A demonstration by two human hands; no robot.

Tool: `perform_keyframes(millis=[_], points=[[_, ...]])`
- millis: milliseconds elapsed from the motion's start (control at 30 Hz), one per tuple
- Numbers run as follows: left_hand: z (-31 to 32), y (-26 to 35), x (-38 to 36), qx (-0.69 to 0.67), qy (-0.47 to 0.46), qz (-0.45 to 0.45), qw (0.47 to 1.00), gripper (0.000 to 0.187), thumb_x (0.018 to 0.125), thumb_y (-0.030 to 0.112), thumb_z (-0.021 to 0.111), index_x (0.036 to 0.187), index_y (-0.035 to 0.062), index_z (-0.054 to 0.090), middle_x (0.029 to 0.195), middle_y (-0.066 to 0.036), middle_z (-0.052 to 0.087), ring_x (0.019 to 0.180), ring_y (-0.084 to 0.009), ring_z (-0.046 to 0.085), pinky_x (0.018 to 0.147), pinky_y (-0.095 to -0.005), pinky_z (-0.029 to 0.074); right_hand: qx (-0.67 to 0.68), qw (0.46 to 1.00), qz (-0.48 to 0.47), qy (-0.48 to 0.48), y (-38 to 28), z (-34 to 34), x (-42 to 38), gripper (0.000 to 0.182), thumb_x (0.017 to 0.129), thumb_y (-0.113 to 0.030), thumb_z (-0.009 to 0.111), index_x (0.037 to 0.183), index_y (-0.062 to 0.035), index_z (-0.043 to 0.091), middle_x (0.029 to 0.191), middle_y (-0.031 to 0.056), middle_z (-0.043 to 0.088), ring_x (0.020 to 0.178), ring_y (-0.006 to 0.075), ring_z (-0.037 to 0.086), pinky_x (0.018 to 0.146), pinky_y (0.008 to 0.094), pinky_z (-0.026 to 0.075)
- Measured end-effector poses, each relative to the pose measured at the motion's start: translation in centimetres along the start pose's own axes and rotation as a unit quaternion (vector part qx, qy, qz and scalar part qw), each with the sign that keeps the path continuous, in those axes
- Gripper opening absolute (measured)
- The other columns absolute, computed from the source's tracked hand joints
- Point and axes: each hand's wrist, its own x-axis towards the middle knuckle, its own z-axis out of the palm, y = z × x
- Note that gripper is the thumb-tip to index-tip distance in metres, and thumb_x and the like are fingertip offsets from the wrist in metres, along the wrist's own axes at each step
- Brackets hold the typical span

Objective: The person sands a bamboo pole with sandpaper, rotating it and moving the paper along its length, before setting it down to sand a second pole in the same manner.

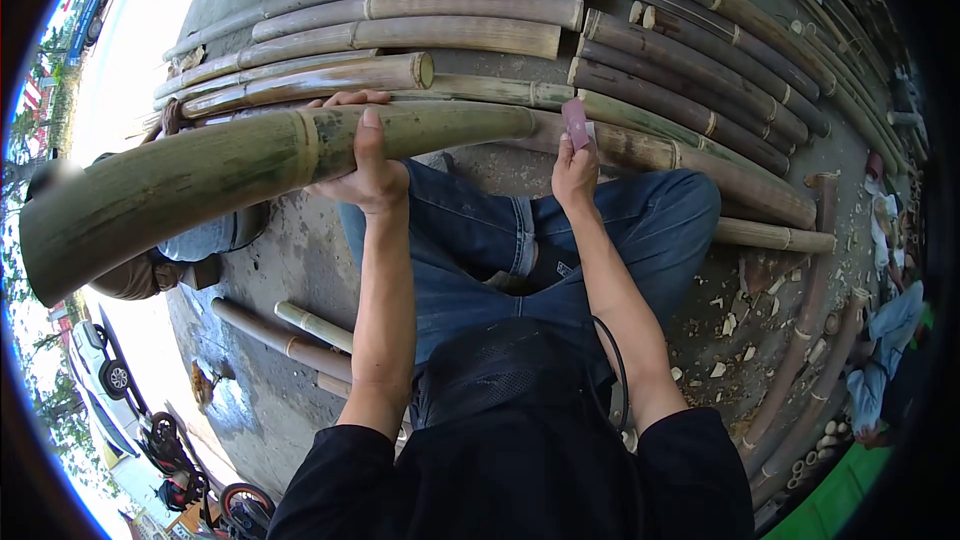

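A thick green bamboo pole [190, 165] stretches from the far left toward the centre, raised above my lap. My left hand [365, 160] is wrapped round it just right of a node ring, thumb on top and fingers on the far side. Between the thumb and fingers of my right hand [575, 175] is a small pinkish-purple block [575, 123], held upright close to the pole's narrow right end. A pale piece shows beside the block; what it is I cannot make out. My crossed legs in blue jeans [640, 225] lie below both hands.
Several bamboo poles [430, 5] lie in rows ahead and to the right. Shorter pieces [285, 342] rest at lower left. Wood chips [730, 325] litter the ground at right. Another person's jeans [220, 233] show beneath the pole. Motorcycles [180, 470] and a white car [105, 380] stand outside.
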Motion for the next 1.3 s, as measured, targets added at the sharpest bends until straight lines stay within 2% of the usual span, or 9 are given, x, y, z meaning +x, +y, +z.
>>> perform_keyframes(millis=[100,333,400,667,800,900,967,1100,1300], points=[[-1.0,-0.8,0.7,0.0,-0.036,0.012,0.999,0.044,0.077,0.005,0.059,0.115,-0.0089,0.043,0.085,-0.02,0.065,0.08,-0.0288,0.069,0.085,-0.0427,0.058,0.179,0.964,-0.186,-0.056,-3.5,1.1,-1.7,0.044,0.107,-0.024,0.046,0.144,0.0004,0.051,0.136,0.0284,0.058,0.126,0.0459,0.055,0.106,0.0451,0.045],[-1.6,-1.8,1.2,-0.064,-0.018,-0.021,0.998,0.046,0.077,0.008,0.061,0.114,-0.0078,0.04,0.086,-0.021,0.064,0.079,-0.0286,0.069,0.086,-0.0426,0.056,0.061,0.979,-0.176,-0.078,-2.2,3.8,3.9,0.051,0.111,-0.038,0.031,0.151,-0.0101,0.047,0.146,0.0237,0.053,0.134,0.0436,0.05,0.11,0.0457,0.042],[-1.4,-1.7,1.3,-0.064,-0.026,-0.019,0.997,0.046,0.077,0.007,0.061,0.115,-0.0078,0.04,0.087,-0.021,0.064,0.079,-0.0289,0.069,0.085,-0.0434,0.057,0.047,0.97,-0.021,-0.239,-3.1,3.1,6.2,0.049,0.111,-0.036,0.032,0.15,-0.0106,0.048,0.148,0.0224,0.052,0.134,0.042,0.051,0.11,0.0428,0.043],[-0.8,-1.7,2.2,-0.046,0.011,-0.031,0.998,0.032,0.076,0.006,0.06,0.103,-0.0075,0.048,0.082,-0.02,0.066,0.075,-0.0276,0.069,0.081,-0.0412,0.058,0.162,0.97,-0.137,-0.118,-2.1,3.7,-2.5,0.049,0.112,-0.034,0.031,0.157,-0.0153,0.039,0.162,0.0217,0.033,0.152,0.0381,0.027,0.123,0.0449,0.026],[-1.7,-2.3,2.2,-0.062,-0.025,-0.01,0.998,0.032,0.077,0.006,0.06,0.104,-0.0068,0.048,0.083,-0.02,0.067,0.077,-0.0273,0.069,0.082,-0.0411,0.058,0.087,0.983,-0.128,-0.098,-2.3,4.7,5.4,0.048,0.112,-0.031,0.033,0.15,-0.0058,0.046,0.15,0.0235,0.05,0.144,0.036,0.044,0.117,0.0397,0.034],[-1.5,-1.8,1.5,-0.032,-0.004,0.007,0.999,0.034,0.075,0.008,0.062,0.102,-0.0068,0.049,0.083,-0.019,0.068,0.078,-0.0262,0.069,0.085,-0.0398,0.056,0.048,0.963,-0.004,-0.264,-1.8,5.9,9.0,0.048,0.111,-0.032,0.036,0.146,-0.0034,0.052,0.145,0.0228,0.056,0.136,0.0361,0.052,0.113,0.0398,0.038],[-2.1,-2.0,1.5,-0.017,-0.018,0.015,1.0,0.034,0.074,0.01,0.062,0.101,-0.0069,0.05,0.082,-0.019,0.068,0.077,-0.0264,0.069,0.085,-0.0391,0.056,0.001,0.98,-0.046,-0.195,-0.9,7.1,8.8,0.053,0.108,-0.043,0.04,0.13,-0.0008,0.064,0.12,0.0309,0.066,0.117,0.0504,0.059,0.101,0.0459,0.046],[-2.3,-2.4,1.9,-0.003,-0.01,0.023,1.0,0.033,0.074,0.012,0.061,0.099,-0.0082,0.051,0.081,-0.019,0.067,0.073,-0.0274,0.068,0.082,-0.0387,0.056,0.228,0.956,-0.155,-0.096,-2.4,4.5,2.2,0.05,0.111,-0.036,0.033,0.147,-0.0074,0.052,0.146,0.0252,0.054,0.14,0.0396,0.047,0.113,0.0386,0.038],[-1.4,-2.0,1.8,-0.044,-0.017,0.006,0.999,0.034,0.074,0.007,0.061,0.101,-0.009,0.048,0.079,-0.02,0.065,0.073,-0.0291,0.068,0.08,-0.0411,0.057,0.129,0.978,-0.127,-0.105,0.6,5.5,4.2,0.051,0.111,-0.041,0.032,0.147,-0.0113,0.053,0.148,0.0245,0.051,0.141,0.0447,0.042,0.116,0.0403,0.035]])
